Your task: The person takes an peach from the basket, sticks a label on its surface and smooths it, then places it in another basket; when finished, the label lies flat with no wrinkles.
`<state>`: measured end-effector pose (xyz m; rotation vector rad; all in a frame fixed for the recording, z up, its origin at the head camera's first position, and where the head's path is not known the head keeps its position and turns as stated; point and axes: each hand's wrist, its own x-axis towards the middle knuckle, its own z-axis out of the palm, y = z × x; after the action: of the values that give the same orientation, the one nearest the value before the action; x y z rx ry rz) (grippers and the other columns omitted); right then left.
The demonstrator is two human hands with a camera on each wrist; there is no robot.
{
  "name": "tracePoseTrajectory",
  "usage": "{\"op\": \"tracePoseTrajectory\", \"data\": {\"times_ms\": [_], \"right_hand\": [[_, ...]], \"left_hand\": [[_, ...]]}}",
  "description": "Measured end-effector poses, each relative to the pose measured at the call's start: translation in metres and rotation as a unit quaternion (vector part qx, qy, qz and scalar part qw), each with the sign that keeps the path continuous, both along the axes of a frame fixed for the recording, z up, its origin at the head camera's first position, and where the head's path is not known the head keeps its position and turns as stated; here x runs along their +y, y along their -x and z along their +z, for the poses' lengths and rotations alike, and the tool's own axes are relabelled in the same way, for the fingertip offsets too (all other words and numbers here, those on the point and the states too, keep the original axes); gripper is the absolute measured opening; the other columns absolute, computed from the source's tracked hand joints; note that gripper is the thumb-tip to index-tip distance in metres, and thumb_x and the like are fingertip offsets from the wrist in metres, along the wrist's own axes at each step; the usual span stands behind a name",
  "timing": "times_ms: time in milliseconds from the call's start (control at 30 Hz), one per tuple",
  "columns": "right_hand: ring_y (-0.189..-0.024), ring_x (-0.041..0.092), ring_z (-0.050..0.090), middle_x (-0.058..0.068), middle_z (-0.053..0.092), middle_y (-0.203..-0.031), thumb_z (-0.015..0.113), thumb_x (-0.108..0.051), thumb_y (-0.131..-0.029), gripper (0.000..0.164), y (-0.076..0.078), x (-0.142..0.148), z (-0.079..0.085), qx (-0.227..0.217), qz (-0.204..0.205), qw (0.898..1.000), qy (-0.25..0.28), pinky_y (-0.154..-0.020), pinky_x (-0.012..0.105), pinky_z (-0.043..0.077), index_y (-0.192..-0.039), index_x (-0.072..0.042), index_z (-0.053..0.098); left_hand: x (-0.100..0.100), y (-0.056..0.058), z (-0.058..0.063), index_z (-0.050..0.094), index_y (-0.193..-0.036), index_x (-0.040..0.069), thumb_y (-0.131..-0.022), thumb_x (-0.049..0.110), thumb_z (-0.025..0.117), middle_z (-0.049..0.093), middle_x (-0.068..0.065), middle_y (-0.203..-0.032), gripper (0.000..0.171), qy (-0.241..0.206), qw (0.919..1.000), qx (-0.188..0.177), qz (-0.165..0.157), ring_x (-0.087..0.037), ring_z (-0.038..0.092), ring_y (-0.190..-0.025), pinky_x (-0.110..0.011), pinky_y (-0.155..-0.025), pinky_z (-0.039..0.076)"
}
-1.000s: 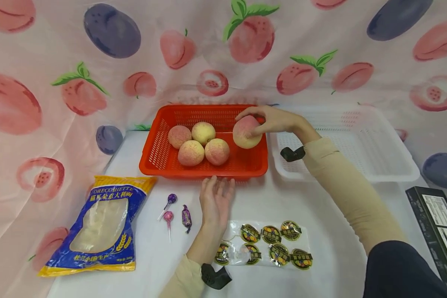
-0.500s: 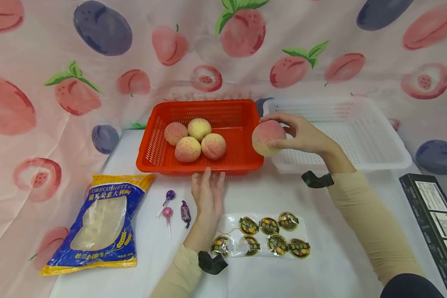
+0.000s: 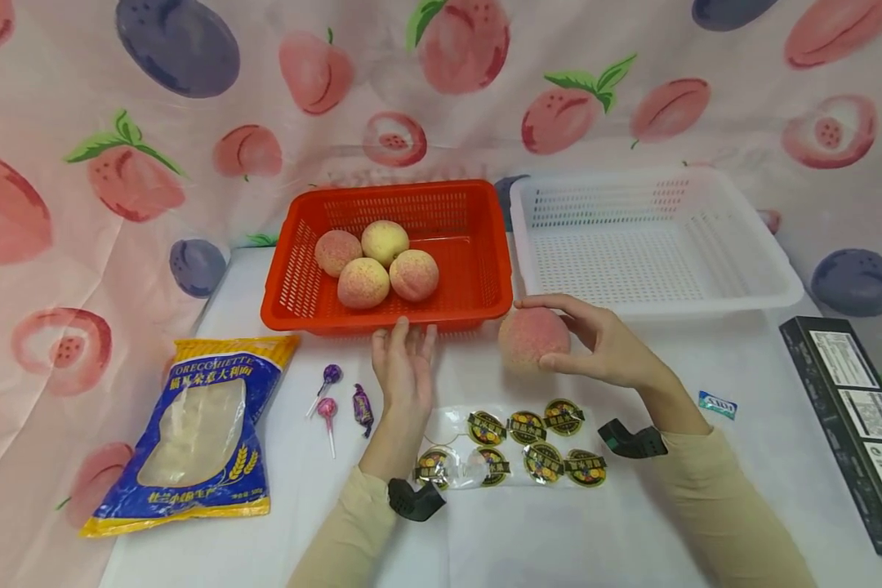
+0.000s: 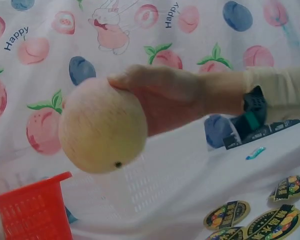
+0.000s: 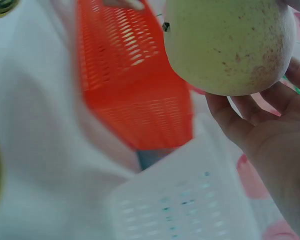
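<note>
Since half a second ago, the peach [image 3: 535, 339] has come away from the line between the two baskets and towards the person, the right hand [image 3: 608, 349] and its arm drawing back with it. Now it's held in the air just in front of where the red basket [image 3: 452, 255] and the white basket [image 3: 647, 255] meet, above the surface [image 3: 500, 531] and a little beyond the sheet of stickers [image 3: 526, 427].

The right hand is curled around it, thumb on the near side and fingers over the far side. The left hand [image 3: 403, 374] has its fingers loosely stretched out, tips at the front edge of the red basket, apparently touching it, and grips nothing. Four other peaches [image 3: 363, 282] sit bunched in the left part of the red basket.

From where I stand, the step in hand looks like carrying this one peach, clear of both baskets. The next move, I'd say, calls for a steady, unhurried grip, and a soft lowering wherever it's set down.

It's a big round fruit, rosy on top and pale yellow underneath, sprinkled with reddish specks on the side towards the right wrist, with one small dark spot low down.
</note>
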<state>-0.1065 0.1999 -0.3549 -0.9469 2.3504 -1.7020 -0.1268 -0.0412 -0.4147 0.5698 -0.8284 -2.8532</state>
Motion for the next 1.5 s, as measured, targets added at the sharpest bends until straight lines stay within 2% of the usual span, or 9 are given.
{"op": "tracePoseTrajectory", "data": {"times_ms": [367, 633, 733, 767, 900, 967, 1000, 1167, 1500], "right_hand": [[-0.115, 0.009, 0.045, -0.004, 0.048, -0.129, 0.073, -0.022, -0.072, 0.061, -0.007, -0.009, -0.042, -0.057, -0.033, 0.991, -0.115, -0.097, 0.037, 0.038, -0.127, -0.023, 0.045], [-0.114, 0.017, 0.045, -0.003, 0.047, -0.127, 0.073, -0.026, -0.072, 0.062, -0.007, -0.012, -0.054, -0.081, -0.071, 0.984, -0.143, -0.094, 0.043, 0.039, -0.126, -0.025, 0.043], [-0.116, 0.019, 0.045, -0.002, 0.046, -0.128, 0.072, -0.028, -0.073, 0.062, -0.008, -0.013, -0.056, -0.08, -0.073, 0.983, -0.15, -0.096, 0.044, 0.038, -0.127, -0.024, 0.042], [-0.117, 0.02, 0.044, -0.001, 0.046, -0.129, 0.071, -0.028, -0.073, 0.061, -0.009, -0.013, -0.057, -0.08, -0.073, 0.982, -0.152, -0.097, 0.045, 0.037, -0.127, -0.024, 0.041], [-0.123, 0.026, 0.039, -0.001, 0.04, -0.135, 0.067, -0.03, -0.077, 0.061, -0.006, -0.004, -0.063, -0.085, -0.067, 0.984, -0.143, -0.101, 0.05, 0.031, -0.13, -0.025, 0.037], [-0.125, 0.029, 0.036, -0.002, 0.037, -0.137, 0.062, -0.028, -0.082, 0.057, -0.005, 0.006, -0.067, -0.091, -0.068, 0.985, -0.131, -0.101, 0.051, 0.031, -0.132, -0.025, 0.035], [-0.125, 0.029, 0.036, -0.002, 0.037, -0.137, 0.059, -0.028, -0.084, 0.054, -0.004, 0.012, -0.069, -0.092, -0.073, 0.985, -0.129, -0.1, 0.051, 0.031, -0.132, -0.026, 0.035], [-0.108, 0.018, 0.051, 0.0, 0.052, -0.122, 0.043, -0.032, -0.093, 0.035, -0.011, 0.04, -0.077, -0.103, -0.104, 0.975, -0.169, -0.087, 0.031, 0.043, -0.126, -0.019, 0.042], [-0.075, 0.007, 0.047, -0.006, 0.05, -0.081, 0.07, -0.037, -0.073, 0.037, -0.03, 0.043, -0.085, -0.053, -0.025, 0.945, -0.322, -0.066, 0.017, 0.038, -0.103, -0.023, 0.053]], "left_hand": [[-0.008, 0.002, -0.009, 0.046, -0.09, 0.014, -0.086, 0.011, 0.054, 0.047, -0.003, -0.095, 0.01, 0.003, 0.999, 0.008, -0.044, -0.019, 0.048, -0.089, -0.025, -0.074, 0.047], [-0.03, 0.002, -0.026, 0.045, -0.093, 0.011, -0.082, 0.015, 0.061, 0.055, -0.001, -0.085, 0.019, 0.109, 0.97, 0.026, -0.216, -0.014, 0.053, -0.08, -0.022, -0.068, 0.042], [-0.036, 0.001, -0.033, 0.049, -0.104, 0.005, -0.082, 0.015, 0.061, 0.057, -0.002, -0.087, 0.027, 0.252, 0.9083, 0.05, -0.33, -0.014, 0.054, -0.079, -0.023, -0.067, 0.044], [-0.037, 0.0, -0.035, 0.05, -0.106, 0.004, -0.082, 0.015, 0.061, 0.058, -0.002, -0.087, 0.028, 0.319, 0.8705, 0.071, -0.368, -0.014, 0.055, -0.078, -0.024, -0.066, 0.046], [-0.035, -0.003, -0.039, 0.059, -0.105, 0.011, -0.081, 0.023, 0.063, 0.059, 0.0, -0.084, 0.027, 0.565, 0.6721, 0.193, -0.438, -0.011, 0.055, -0.074, -0.023, -0.063, 0.047], [-0.034, -0.005, -0.039, 0.062, -0.101, 0.015, -0.08, 0.025, 0.065, 0.059, 0.002, -0.08, 0.023, 0.624, 0.6007, 0.241, -0.438, -0.01, 0.054, -0.073, -0.022, -0.064, 0.046], [-0.033, -0.006, -0.039, 0.063, -0.099, 0.016, -0.08, 0.026, 0.065, 0.058, 0.004, -0.079, 0.022, 0.64, 0.5787, 0.255, -0.437, -0.009, 0.053, -0.074, -0.02, -0.066, 0.044], [-0.034, -0.008, -0.037, 0.065, -0.095, 0.016, -0.077, 0.022, 0.068, 0.055, 0.004, -0.077, 0.019, 0.673, 0.5325, 0.274, -0.434, -0.01, 0.051, -0.074, -0.019, -0.067, 0.043], [-0.037, -0.011, -0.037, 0.061, -0.099, 0.027, -0.07, 0.031, 0.074, 0.054, 0.008, -0.083, 0.032, 0.718, 0.4323, 0.305, -0.453, -0.007, 0.047, -0.08, -0.021, -0.074, 0.035]]}}
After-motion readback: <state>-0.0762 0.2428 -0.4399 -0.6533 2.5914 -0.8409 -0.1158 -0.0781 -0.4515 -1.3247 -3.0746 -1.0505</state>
